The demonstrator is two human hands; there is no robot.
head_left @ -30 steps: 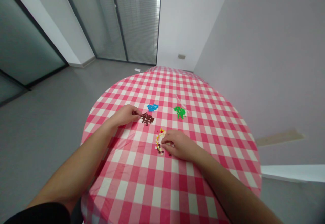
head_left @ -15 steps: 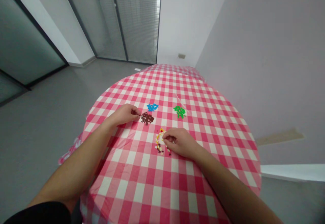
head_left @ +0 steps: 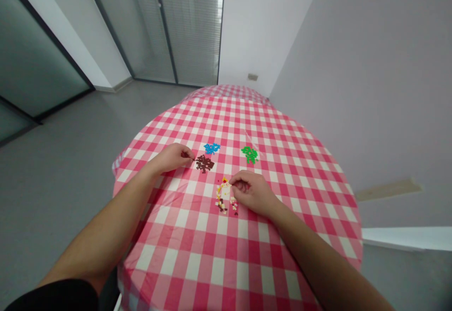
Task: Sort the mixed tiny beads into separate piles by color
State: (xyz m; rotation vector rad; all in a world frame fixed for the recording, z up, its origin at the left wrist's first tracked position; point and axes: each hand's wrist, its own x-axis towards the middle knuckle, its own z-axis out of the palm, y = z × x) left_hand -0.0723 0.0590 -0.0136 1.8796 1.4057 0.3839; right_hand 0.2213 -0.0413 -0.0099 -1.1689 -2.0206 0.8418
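Note:
My left hand point(head_left: 175, 157) rests at the left edge of a pile of small dark brown pieces point(head_left: 204, 163). Its thumb and forefinger are pinched, with a tiny dark bit at the tips, too small to name. At the upper right of a loose ring of small yellow, white and brown pieces point(head_left: 221, 198) is my right hand point(head_left: 252, 191). Its thumb and fingers are closed together, and whatever they may hold cannot be made out. A red and yellow bit point(head_left: 225, 180) tops the ring. Part of the ring's right side is hidden behind the fingers.
Behind the brown pile lies a pile of blue pieces point(head_left: 212, 148). A pile of green pieces point(head_left: 250, 155) sits farther right. All lie on a round table with a pink-and-white checked tablecloth point(head_left: 212, 264). A wall point(head_left: 381, 90) stands close on the right.
My right hand has shifted slightly up and to the right along the ring, uncovering more pieces on its right side. My left hand stays by the brown pile.

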